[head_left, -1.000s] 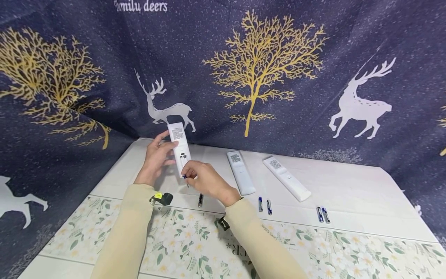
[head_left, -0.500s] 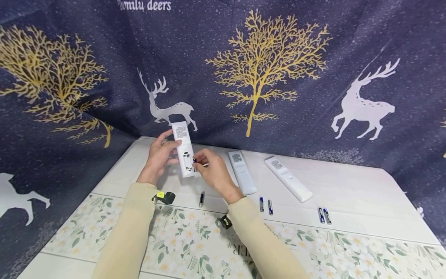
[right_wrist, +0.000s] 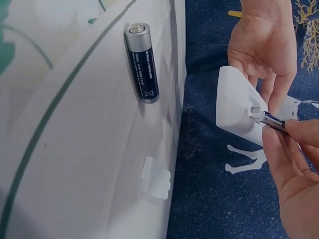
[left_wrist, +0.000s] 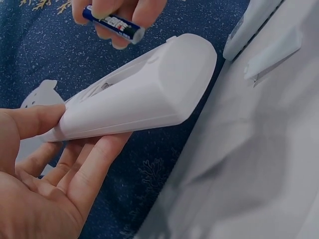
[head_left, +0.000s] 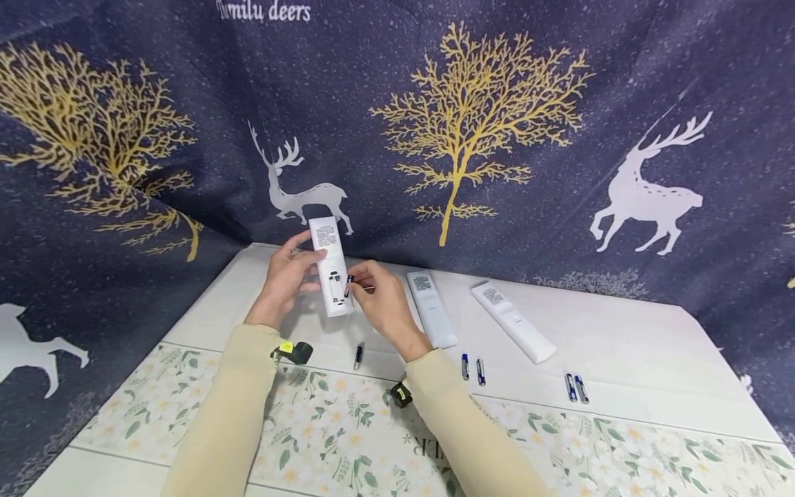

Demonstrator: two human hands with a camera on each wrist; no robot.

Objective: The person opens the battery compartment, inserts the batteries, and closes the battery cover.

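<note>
The white remote [head_left: 331, 266] is held tilted above the far left of the surface [head_left: 621, 345] in the left hand [head_left: 287, 279], whose grip curls round its sides, while the right hand [head_left: 381, 300] pinches a blue battery [head_left: 349, 285] at the open battery bay. The left wrist view shows that battery [left_wrist: 113, 22] just above the remote's [left_wrist: 134, 97] back, not yet seated. Only the right wrist view shows the detached cover [right_wrist: 155, 184] lying near a spare battery [right_wrist: 142, 62]; the head view alone shows two more remotes [head_left: 431, 307] with battery pairs [head_left: 472, 367].
</note>
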